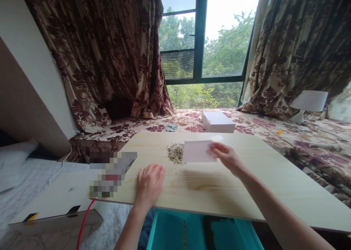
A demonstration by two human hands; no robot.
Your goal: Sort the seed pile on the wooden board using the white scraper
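A small heap of greenish-brown grains or seeds point(175, 153) lies on the pale wooden tabletop point(208, 191), a few of them scattered around its edges. My right hand point(226, 155) pinches a white card point(197, 151) by its right end. The card's left edge is beside the heap and seems to overlap its right side. My left hand point(151, 180) rests palm down on the table, below and left of the heap, with nothing in it. Below the table's front edge sits a turquoise divided bin point(167, 228), with dark material in its right compartment and some bits in the left one.
A blurred-out object point(109, 176) lies at the table's left edge, with a red cable point(85, 220) hanging near it. Beyond the table, a white box point(218, 122), a folded cloth point(172, 127) and a lamp point(309, 101) stand on the flowered window seat.
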